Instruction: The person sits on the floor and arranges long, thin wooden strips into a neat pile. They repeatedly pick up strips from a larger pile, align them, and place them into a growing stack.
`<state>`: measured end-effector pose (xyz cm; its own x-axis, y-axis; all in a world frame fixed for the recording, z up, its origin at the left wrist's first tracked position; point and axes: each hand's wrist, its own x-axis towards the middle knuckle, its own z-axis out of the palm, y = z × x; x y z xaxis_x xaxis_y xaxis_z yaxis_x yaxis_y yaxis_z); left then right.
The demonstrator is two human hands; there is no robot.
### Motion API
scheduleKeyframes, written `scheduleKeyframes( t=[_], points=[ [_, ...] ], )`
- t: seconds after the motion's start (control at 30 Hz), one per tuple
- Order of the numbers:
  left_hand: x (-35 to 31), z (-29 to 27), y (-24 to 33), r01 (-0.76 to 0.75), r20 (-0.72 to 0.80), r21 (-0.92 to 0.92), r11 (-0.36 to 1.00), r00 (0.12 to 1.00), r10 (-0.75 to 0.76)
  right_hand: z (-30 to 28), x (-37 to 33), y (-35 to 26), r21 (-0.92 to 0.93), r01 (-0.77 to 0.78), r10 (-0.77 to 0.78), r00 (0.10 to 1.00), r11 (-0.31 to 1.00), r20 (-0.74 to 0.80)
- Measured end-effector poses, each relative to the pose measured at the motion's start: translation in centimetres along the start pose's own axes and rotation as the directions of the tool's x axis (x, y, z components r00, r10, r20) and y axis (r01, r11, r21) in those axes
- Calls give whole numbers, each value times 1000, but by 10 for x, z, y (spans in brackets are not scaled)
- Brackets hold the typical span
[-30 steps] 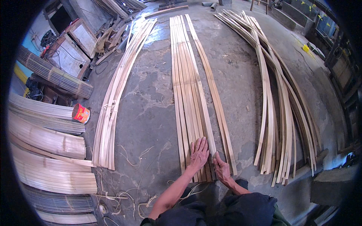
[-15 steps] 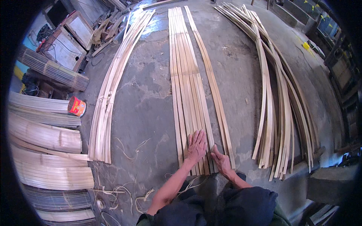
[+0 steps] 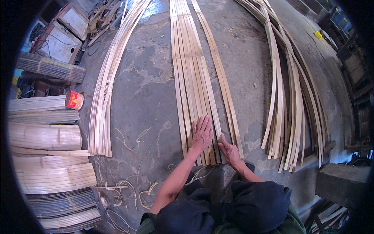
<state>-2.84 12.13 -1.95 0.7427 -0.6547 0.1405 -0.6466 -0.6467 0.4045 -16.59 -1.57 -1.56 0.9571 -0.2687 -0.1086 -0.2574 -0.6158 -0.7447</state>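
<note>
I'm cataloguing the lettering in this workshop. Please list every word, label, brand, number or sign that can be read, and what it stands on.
Red-orange round container: small printed lettering on its side; I won't copy brand or wording, and its finer print is too small to read.
Pale slats under the left hand: no lettering visible.
I make out no other text.
</note>
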Motion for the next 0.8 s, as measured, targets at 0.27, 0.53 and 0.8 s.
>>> scheduleKeyframes(
  t=[0.27, 0.53, 0.8],
  points=[
    [0, 0, 2, 13, 7, 9, 1000, 1000, -13, 3, -2, 4, 25, 2, -2, 1000, 1000, -19],
    [2, 1, 0, 14, -6, -7, 1000, 1000, -14, -5, 6, -11, -68, -62, 65, 997, 996, 50],
    [1, -8, 19, 21, 34, 104, 994, 999, -25, -44, 11, -27, -311, -87, 57, 993, 946, -102]
  ],
)
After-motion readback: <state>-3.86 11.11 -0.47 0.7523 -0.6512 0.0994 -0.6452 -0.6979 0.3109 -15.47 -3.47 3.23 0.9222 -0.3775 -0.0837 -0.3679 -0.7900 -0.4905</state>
